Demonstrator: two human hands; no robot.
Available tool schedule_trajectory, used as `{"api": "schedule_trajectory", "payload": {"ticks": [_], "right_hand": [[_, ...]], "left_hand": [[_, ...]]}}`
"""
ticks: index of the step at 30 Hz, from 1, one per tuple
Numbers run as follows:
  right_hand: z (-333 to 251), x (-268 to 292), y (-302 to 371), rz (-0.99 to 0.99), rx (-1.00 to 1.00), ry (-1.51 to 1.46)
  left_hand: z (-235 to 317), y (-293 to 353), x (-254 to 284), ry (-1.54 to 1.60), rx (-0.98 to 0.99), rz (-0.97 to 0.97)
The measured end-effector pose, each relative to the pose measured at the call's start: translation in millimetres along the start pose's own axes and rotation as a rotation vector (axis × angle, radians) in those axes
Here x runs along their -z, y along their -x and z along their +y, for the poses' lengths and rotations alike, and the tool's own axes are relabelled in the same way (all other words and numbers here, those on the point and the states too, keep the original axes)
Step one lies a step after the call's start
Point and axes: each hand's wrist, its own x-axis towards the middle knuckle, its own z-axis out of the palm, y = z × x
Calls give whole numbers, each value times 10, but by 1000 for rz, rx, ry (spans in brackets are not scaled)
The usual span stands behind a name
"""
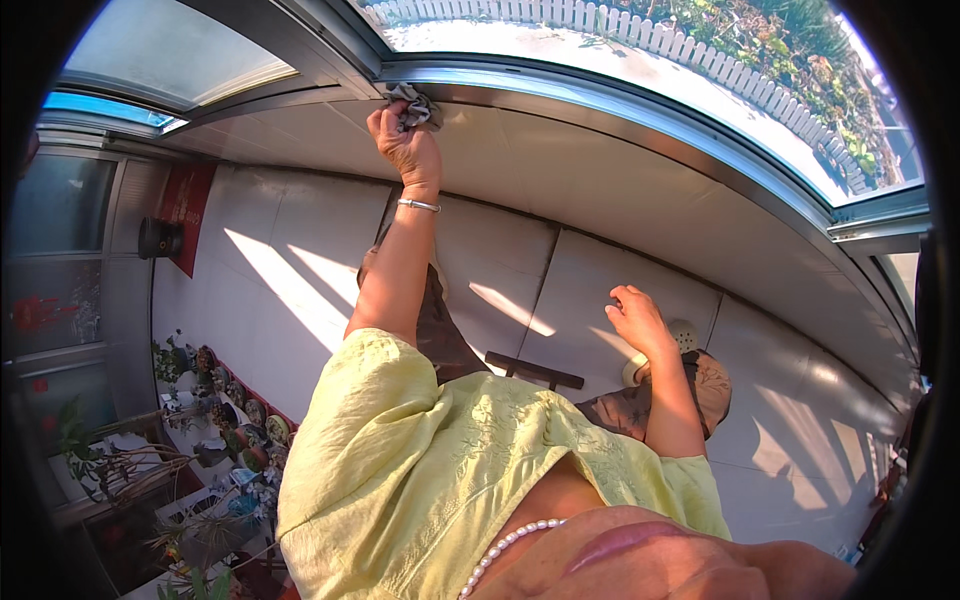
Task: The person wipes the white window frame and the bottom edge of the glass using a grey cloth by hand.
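Note:
My left hand reaches out to the metal window frame at the far side. Its fingers are closed around a crumpled grey cloth, which presses against the frame near a corner post. Part of the cloth is hidden by the fingers. A silver bracelet circles that wrist. My right hand hangs in the air over my right knee, away from the frame. It holds nothing, and its fingers are loosely bent with a gap at the thumb.
A pale wall panel runs below the window, above a tiled floor. A dark bar lies between my legs. Several potted plants crowd the lower left. Beyond the glass stands a white picket fence.

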Motion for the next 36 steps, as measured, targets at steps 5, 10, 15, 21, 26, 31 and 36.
{"api": "schedule_trajectory", "payload": {"ticks": [5, 10, 15, 21, 26, 31, 36], "right_hand": [[-150, -109, -139, -68, -122, 136], [-568, -442, -499, 9, -196, -138], [-566, -1035, -650, 74, -158, -170], [-335, -1647, -347, 122, -270, 44], [-454, -1683, 125, 162, -285, 44], [-397, -1531, 35, 99, -184, 144], [-454, -1453, -306, 155, -98, 199]], "left_hand": [[-922, -656, 376, 231, 425, 288], [-1050, -647, 405, 242, 345, 166], [-216, -58, 170, 30, -176, -246], [-161, -482, 334, -131, -498, -431], [-546, -1051, 600, -108, -159, -80], [-289, -607, 328, 41, -17, -146], [174, 155, -121, -53, -327, -228]]}}
